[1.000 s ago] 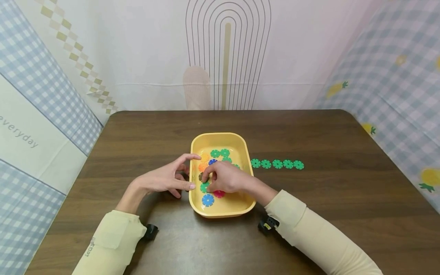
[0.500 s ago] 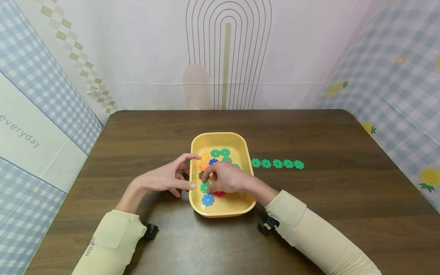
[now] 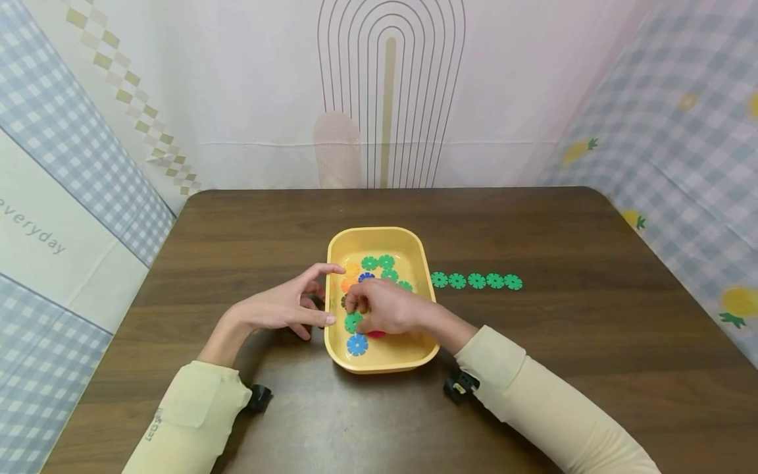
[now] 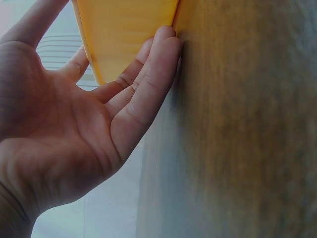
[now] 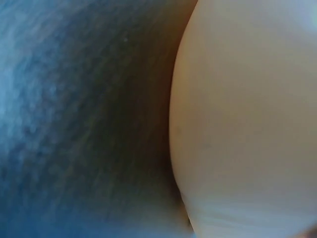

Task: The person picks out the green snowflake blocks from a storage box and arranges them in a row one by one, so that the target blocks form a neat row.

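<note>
A yellow plastic tray (image 3: 379,363) holds several notched snowflake discs in green, orange, blue and pink-red. My left hand (image 3: 284,303) lies against its left side, thumb and index finger reaching to the rim. In the left wrist view, the other fingers (image 4: 143,99) extend loosely along the outer wall. My right hand (image 3: 387,306) reaches into the tray, fingers bent, pinching a green snowflake disc (image 3: 353,322) by its right edge; the exact contact is partly hidden. Just below lies a light-blue disc (image 3: 357,345). The right hand covers most of a pink-red disc (image 3: 376,334).
Several green discs (image 3: 476,281) form a row on the brown wooden table (image 3: 568,355), right of the tray. More green discs (image 3: 386,261) lie toward the tray's far end, with orange discs (image 3: 352,270) beside them. Mainly forearm (image 5: 242,119) fills the right wrist view.
The right fingers have shifted slightly, and the green disc at the thumb has moved a little to the right. More of the pink-red disc is covered. The left hand stays in place.
</note>
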Motion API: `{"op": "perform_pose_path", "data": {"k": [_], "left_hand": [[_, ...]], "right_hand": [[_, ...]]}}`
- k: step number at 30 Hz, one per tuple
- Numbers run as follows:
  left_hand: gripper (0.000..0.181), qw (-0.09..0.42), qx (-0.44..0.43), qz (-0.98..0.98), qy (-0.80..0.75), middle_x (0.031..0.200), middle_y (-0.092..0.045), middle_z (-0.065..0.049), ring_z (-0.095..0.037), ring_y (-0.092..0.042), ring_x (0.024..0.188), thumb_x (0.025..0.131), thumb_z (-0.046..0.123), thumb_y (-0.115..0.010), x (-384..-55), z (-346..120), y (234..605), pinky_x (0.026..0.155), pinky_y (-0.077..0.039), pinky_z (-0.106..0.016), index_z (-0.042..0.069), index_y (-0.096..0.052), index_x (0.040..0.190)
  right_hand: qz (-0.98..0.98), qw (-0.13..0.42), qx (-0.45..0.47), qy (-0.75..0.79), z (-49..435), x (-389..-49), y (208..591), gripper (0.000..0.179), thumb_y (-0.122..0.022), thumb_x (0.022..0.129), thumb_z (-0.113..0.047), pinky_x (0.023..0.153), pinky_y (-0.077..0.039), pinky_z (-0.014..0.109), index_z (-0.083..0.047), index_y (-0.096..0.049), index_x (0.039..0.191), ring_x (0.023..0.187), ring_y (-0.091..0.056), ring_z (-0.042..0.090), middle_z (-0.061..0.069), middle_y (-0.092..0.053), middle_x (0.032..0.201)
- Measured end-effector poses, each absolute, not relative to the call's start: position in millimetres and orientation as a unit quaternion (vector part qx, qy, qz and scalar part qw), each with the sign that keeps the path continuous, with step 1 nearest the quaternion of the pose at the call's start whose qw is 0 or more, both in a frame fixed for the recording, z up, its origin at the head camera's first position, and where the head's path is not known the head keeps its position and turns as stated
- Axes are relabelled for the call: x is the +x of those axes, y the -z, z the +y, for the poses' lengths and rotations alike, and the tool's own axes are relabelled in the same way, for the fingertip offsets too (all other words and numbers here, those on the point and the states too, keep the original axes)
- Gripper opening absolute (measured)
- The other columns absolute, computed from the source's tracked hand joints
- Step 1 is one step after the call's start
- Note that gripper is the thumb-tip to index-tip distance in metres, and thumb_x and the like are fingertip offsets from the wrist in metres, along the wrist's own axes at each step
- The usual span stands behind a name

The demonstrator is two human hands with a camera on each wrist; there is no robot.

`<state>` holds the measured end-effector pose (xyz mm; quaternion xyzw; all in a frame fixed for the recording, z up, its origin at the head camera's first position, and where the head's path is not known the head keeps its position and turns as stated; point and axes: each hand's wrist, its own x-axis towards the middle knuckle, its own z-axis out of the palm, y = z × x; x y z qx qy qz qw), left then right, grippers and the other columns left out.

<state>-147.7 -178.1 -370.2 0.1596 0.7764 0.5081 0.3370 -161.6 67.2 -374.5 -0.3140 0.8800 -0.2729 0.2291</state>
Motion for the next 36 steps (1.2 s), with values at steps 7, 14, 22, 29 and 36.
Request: {"op": "perform_pose_path", "data": {"k": [7, 14, 22, 29, 36], "left_hand": [[0.084, 0.337, 0.161, 0.777, -0.507, 0.133, -0.051, -0.025, -0.03, -0.071, 0.102, 0.096, 0.031, -0.079, -148.5, -178.9, 369.4, 0.076, -0.064, -0.049, 0.032, -0.025, 0.16], [0.083, 0.338, 0.159, 0.778, -0.506, 0.134, -0.05, -0.024, -0.029, -0.071, 0.103, 0.097, 0.03, -0.079, -148.7, -179.1, 370.5, 0.076, -0.065, -0.049, 0.031, -0.024, 0.16], [0.082, 0.337, 0.156, 0.78, -0.503, 0.134, -0.049, -0.023, -0.03, -0.071, 0.104, 0.097, 0.03, -0.078, -148.4, -178.3, 371.5, 0.077, -0.065, -0.049, 0.032, -0.025, 0.159], [0.083, 0.337, 0.154, 0.779, -0.505, 0.133, -0.049, -0.023, -0.031, -0.07, 0.103, 0.097, 0.031, -0.079, -147.6, -178.7, 372.2, 0.077, -0.065, -0.049, 0.032, -0.025, 0.159], [0.082, 0.338, 0.157, 0.776, -0.508, 0.134, -0.049, -0.023, -0.029, -0.071, 0.103, 0.097, 0.029, -0.078, -147.6, -178.7, 372.5, 0.076, -0.065, -0.049, 0.032, -0.025, 0.159]], "right_hand": [[0.875, 0.22, -0.341, 0.264, 68.2, -160.7, 374.1, 0.028, -0.085, 0.089, -0.009, 0.083, -0.048, 0.032, -0.019, -0.066, 0.106, 0.089, -0.056, 0.016, -0.002, -0.062, 0.092], [0.872, 0.211, -0.353, 0.267, 69.9, -160.4, 373.8, 0.025, -0.083, 0.092, -0.012, 0.073, -0.047, 0.028, -0.018, -0.069, 0.112, 0.08, -0.056, 0.015, -0.003, -0.061, 0.083], [0.867, 0.218, -0.325, 0.307, 71.4, -160.7, 375.4, 0.029, -0.083, 0.091, -0.011, 0.069, -0.049, 0.026, -0.016, -0.072, 0.118, 0.078, -0.058, 0.016, -0.001, -0.063, 0.086], [0.86, 0.229, -0.292, 0.351, 71.2, -161.2, 372.2, 0.028, -0.083, 0.09, -0.009, 0.066, -0.051, 0.027, -0.014, -0.071, 0.115, 0.073, -0.059, 0.017, 0.002, -0.065, 0.086], [0.851, 0.227, -0.283, 0.379, 73.4, -163.0, 371.4, 0.027, -0.084, 0.089, -0.008, 0.064, -0.052, 0.026, -0.014, -0.073, 0.113, 0.071, -0.062, 0.015, 0.001, -0.069, 0.085]]}}
